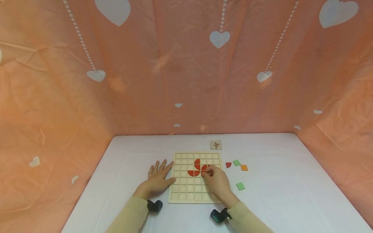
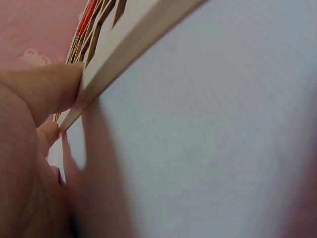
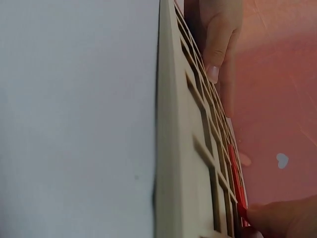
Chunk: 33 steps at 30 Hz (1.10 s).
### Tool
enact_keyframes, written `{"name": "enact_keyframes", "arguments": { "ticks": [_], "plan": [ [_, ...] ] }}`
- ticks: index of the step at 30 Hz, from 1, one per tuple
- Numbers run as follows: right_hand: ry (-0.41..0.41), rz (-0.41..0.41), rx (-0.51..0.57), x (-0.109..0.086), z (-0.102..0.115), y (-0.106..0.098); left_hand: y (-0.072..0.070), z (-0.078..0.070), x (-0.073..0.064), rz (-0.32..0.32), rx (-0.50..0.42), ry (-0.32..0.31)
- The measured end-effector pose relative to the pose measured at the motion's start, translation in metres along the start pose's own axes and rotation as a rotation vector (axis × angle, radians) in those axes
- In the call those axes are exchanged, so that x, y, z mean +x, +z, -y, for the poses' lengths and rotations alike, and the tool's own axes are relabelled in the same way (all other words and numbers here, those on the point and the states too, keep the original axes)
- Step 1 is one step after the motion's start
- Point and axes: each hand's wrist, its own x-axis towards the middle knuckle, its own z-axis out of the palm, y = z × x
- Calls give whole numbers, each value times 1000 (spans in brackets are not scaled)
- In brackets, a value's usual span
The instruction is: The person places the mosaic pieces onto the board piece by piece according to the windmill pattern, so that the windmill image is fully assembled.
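Note:
A wooden grid board lies on the white table, with several red quarter-circle tiles set in its middle cells. My right hand reaches over the board's right side. Its thumb and fingertip pinch a red tile down at the grid, beside the other red tiles; the fingers hide part of it. My left hand rests at the board's left edge with fingers spread. In the left wrist view its thumb presses against the board's rim.
Right of the board lie a loose red quarter-circle tile, an orange square and two green squares, one farther back and one nearer. A small pattern card lies behind the board. Orange heart-patterned cloth surrounds the table.

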Motion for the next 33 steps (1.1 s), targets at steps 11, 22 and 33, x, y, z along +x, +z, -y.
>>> {"name": "enact_keyframes", "arguments": {
  "ticks": [11, 22, 33],
  "plan": [
    [-24, 24, -31, 1, -2, -1, 0, 1, 1, 1, 1, -5],
    [-50, 71, -105, 3, -2, -2, 0, 3, 2, 5, 0, -12],
    [1, 60, -112, 8, 3, -23, 1, 3, 1, 2, -5, -17]
  ]
}}
